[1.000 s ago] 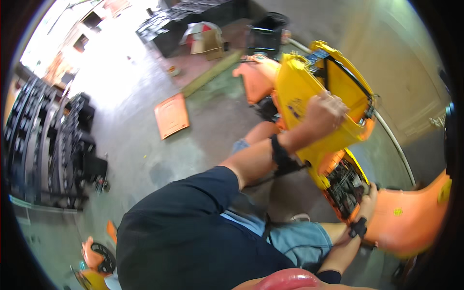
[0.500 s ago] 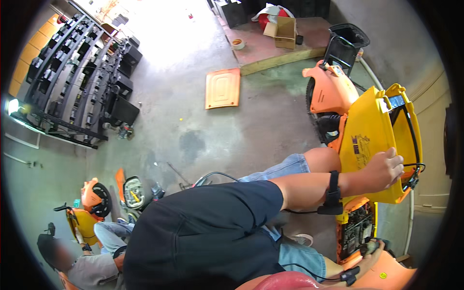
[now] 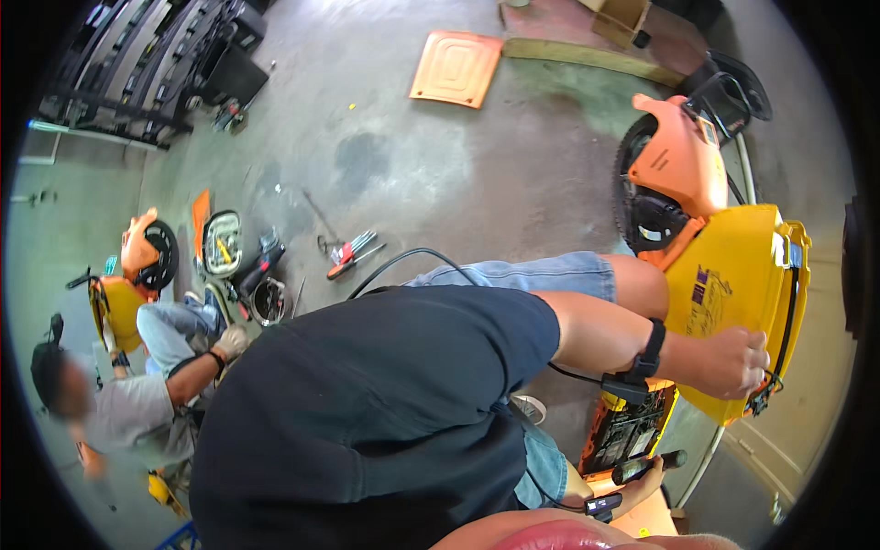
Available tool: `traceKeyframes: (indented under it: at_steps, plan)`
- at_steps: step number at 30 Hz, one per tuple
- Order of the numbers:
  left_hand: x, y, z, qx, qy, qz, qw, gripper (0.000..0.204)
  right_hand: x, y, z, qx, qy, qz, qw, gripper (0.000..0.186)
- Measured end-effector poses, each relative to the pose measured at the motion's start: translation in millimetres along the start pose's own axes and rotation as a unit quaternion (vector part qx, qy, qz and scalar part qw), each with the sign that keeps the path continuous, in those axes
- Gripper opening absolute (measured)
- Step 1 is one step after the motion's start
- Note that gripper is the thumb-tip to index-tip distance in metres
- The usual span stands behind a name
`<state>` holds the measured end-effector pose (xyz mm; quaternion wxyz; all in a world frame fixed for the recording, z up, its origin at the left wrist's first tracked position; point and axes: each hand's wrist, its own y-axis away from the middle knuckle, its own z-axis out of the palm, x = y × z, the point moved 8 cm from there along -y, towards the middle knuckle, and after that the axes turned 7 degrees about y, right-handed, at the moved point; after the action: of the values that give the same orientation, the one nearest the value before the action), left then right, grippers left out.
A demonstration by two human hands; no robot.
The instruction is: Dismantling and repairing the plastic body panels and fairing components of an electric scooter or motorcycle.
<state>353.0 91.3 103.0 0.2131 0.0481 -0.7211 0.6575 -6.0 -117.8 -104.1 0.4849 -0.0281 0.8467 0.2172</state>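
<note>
A large yellow plastic shell [image 3: 706,293] with dark marks on its side stands at the right. My left hand [image 3: 724,362] is closed over the shell's lower rim, fingers curled at the edge beside black cables [image 3: 768,390]. Below it, my right hand [image 3: 649,481] grips a black cylindrical tool [image 3: 649,467]; its exact kind does not show. That tool is beside an open compartment [image 3: 628,426] with a yellow edge and dark parts inside. Black wired straps circle both wrists. An orange wheeled body [image 3: 683,160] adjoins the shell.
Screwdrivers [image 3: 353,255] and an open tool case [image 3: 223,243] lie on the floor to the left. A co-worker [image 3: 137,403] sits there by another orange and yellow vehicle [image 3: 137,270]. An orange panel [image 3: 456,69] lies farther off. A black rack [image 3: 119,73] stands far left.
My view has shifted, bringing the floor tools into sight. The yellow shell has turned, so its opening shows less. Both hands keep their grips.
</note>
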Motion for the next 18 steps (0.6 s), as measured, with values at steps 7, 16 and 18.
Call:
traceKeyframes:
  at_steps: [7,16,18]
  plan:
    - [-6,9,2,0.039,-0.020,-0.023,0.999,0.015,30,-67,17,-0.048,0.090,0.027,0.994,0.031]
    - [-9,14,11,0.065,0.017,-0.040,0.997,0.016,41,-83,29,0.005,0.245,0.027,0.969,0.052]
    - [-12,16,13,0.058,0.014,-0.046,0.997,0.017,37,-74,44,-0.001,0.308,0.041,0.951,0.050]
